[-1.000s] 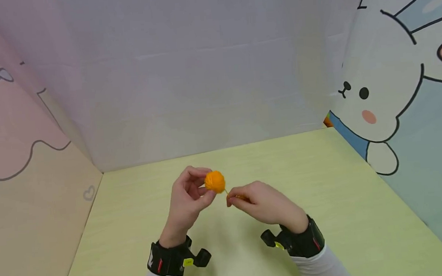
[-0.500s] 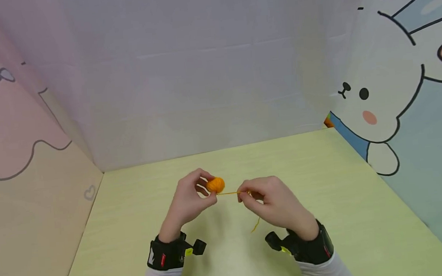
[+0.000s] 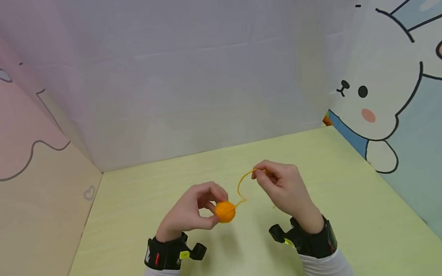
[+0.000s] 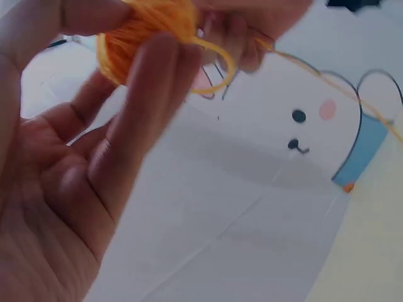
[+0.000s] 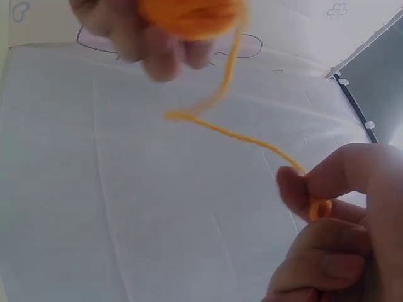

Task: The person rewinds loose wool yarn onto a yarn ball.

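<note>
A small orange ball of yarn [image 3: 225,212] is held between the fingertips and thumb of my left hand [image 3: 195,208], above the table. From the ball a slack strand of yarn [image 3: 239,187] curves up to my right hand [image 3: 283,185], which pinches it between thumb and forefinger. In the right wrist view a small loop of the strand [image 5: 321,209] shows under the right fingers, and the ball [image 5: 192,16] is blurred at the top. The left wrist view has the wound ball [image 4: 148,38] in the left fingers, with a tail of yarn [image 4: 327,82] trailing off right.
A pale yellow-green table [image 3: 140,190] lies beneath both hands. Behind it hangs a whitish cloth [image 3: 201,79]. A panel with a rabbit drawing [image 3: 379,92] stands at the right, and a pink and cream panel [image 3: 17,139] at the left.
The left hand has come down and slightly right with the ball. The right hand has moved right and up, and a longer, slack strand now hangs between the hands.
</note>
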`<state>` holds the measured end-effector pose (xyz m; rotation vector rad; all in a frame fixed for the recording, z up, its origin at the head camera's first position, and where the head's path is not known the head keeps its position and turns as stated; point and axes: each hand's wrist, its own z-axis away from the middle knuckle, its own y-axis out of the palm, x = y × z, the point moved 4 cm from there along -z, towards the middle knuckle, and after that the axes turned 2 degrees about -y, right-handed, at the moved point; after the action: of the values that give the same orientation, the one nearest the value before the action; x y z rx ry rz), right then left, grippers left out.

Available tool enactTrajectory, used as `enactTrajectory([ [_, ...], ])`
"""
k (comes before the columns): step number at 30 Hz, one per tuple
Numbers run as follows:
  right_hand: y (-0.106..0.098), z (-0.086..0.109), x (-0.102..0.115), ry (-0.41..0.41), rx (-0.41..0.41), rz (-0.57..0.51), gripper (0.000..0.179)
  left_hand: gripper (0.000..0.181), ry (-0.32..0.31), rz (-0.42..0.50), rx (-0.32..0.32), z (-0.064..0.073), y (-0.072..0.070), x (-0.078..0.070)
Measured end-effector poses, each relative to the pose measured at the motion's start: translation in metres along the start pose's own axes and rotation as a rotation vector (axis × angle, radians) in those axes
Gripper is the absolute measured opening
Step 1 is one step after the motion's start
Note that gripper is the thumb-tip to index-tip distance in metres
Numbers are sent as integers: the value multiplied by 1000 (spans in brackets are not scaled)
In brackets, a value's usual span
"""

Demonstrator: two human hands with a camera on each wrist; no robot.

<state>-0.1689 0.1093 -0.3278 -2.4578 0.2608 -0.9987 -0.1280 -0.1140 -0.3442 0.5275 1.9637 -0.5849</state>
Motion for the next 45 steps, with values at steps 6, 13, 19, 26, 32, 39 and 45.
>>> enactTrajectory([
  [6,19,0,-21,234,231,184,18,26,408,525,19,4,-9,-10],
  [13,32,7,-23,252,479,192,21,19,467,688,-345,2,-20,-20],
  [19,29,14,-1,81,610,106,27,22,165,351,-1021,9,-43,4],
  [26,19,13,31,-239,547,-86,24,34,-67,-480,-880,-10,-31,7],
  [32,-9,1,32,-261,177,-214,20,38,29,-674,-307,-29,3,-7],
  [39,-16,-8,3,-61,-14,-125,15,36,35,-325,52,-32,29,-17],
  [45,3,-4,-16,165,231,7,14,42,159,-78,-22,-24,23,-17],
])
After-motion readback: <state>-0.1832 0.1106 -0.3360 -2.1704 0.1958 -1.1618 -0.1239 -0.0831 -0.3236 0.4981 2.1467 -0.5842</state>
